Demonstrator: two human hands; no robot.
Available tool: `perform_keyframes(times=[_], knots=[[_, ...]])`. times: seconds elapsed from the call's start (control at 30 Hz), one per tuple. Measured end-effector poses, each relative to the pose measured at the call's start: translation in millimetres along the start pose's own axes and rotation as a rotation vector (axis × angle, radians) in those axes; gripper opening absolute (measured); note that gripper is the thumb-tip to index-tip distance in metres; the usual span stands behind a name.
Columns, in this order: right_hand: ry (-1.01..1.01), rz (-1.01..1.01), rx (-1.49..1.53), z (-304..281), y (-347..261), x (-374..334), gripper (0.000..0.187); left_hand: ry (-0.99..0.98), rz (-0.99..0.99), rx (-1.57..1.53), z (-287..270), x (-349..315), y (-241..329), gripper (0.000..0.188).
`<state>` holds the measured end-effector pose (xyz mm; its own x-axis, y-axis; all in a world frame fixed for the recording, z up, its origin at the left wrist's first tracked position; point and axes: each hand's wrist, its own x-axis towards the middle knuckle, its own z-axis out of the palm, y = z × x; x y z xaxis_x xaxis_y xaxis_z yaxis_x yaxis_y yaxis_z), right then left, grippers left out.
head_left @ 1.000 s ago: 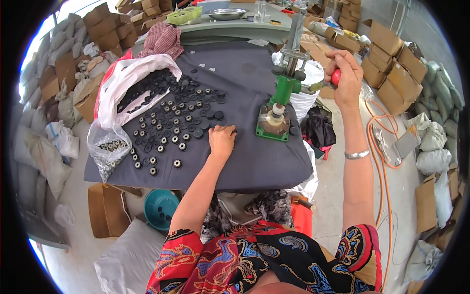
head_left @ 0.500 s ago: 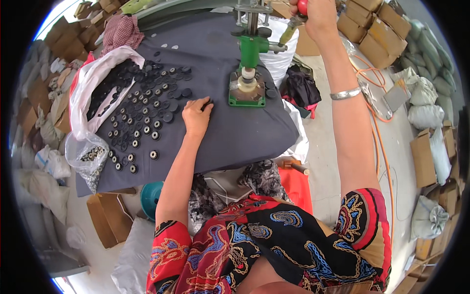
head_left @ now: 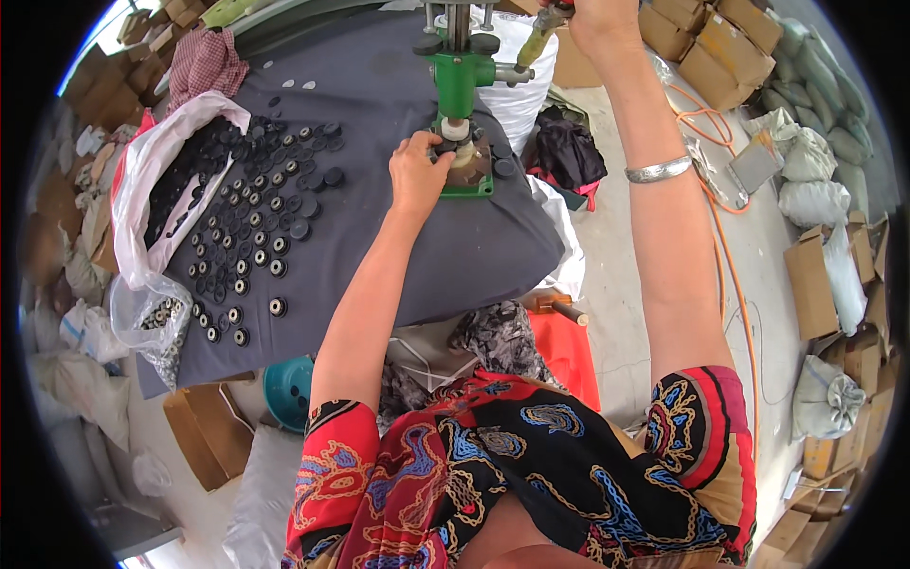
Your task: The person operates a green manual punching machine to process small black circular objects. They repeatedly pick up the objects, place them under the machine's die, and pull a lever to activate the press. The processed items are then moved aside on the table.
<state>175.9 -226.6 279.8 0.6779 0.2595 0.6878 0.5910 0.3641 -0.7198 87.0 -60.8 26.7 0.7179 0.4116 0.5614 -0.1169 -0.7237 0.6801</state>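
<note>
A green hand press (head_left: pixel 457 90) stands near the far edge of a cloth-covered table. My left hand (head_left: pixel 415 173) is at the press, its thumb and fingertips pinching a small black button part (head_left: pixel 443 146) beside the white die, below the ram. The fingers hide some of that part. My right hand (head_left: pixel 604 27) is raised at the top of the view, closed around the press lever (head_left: pixel 536 44); its fingers are partly cut off by the edge. Many black button parts (head_left: pixel 278 244), some with metal rings, lie scattered on the table to the left.
An open white bag (head_left: pixel 131 223) of black pieces lies at the table's left, with a clear plastic bag (head_left: pixel 142 308) of small metal parts nearer me. A white sack (head_left: pixel 518 100) stands behind the press. An orange hose (head_left: pixel 722 270) runs along the floor at right.
My left hand has moved right and away from me, from the table to the press die, with a black part in its fingers. The right hand remains on the lever.
</note>
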Motion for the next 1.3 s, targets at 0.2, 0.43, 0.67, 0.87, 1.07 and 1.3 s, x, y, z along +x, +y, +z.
perform_keyframes(times=[0.2,0.43,0.67,0.87,1.07,1.3], knots=[[-0.064,-0.16,-0.04,2,-1,-6,0.025,-0.042,-0.064,-0.074,7,8,2,0.039],[-0.032,-0.055,0.03,-1,-2,-10,0.024,-0.087,-0.094,-0.018,11,16,10,0.05],[-0.016,-0.079,-0.06,6,-9,-78,0.022,-0.08,-0.125,-0.068,6,13,8,0.059],[-0.22,-0.548,-0.377,-14,59,-195,0.011,0.015,0.049,0.014,-8,-7,-5,0.06],[-0.207,-0.273,-0.322,-15,39,-187,0.015,0.114,0.174,0.393,-57,-33,-20,0.045],[-0.162,-0.049,-0.056,0,-5,-99,0.022,0.006,0.076,0.88,-97,-18,-69,0.042]])
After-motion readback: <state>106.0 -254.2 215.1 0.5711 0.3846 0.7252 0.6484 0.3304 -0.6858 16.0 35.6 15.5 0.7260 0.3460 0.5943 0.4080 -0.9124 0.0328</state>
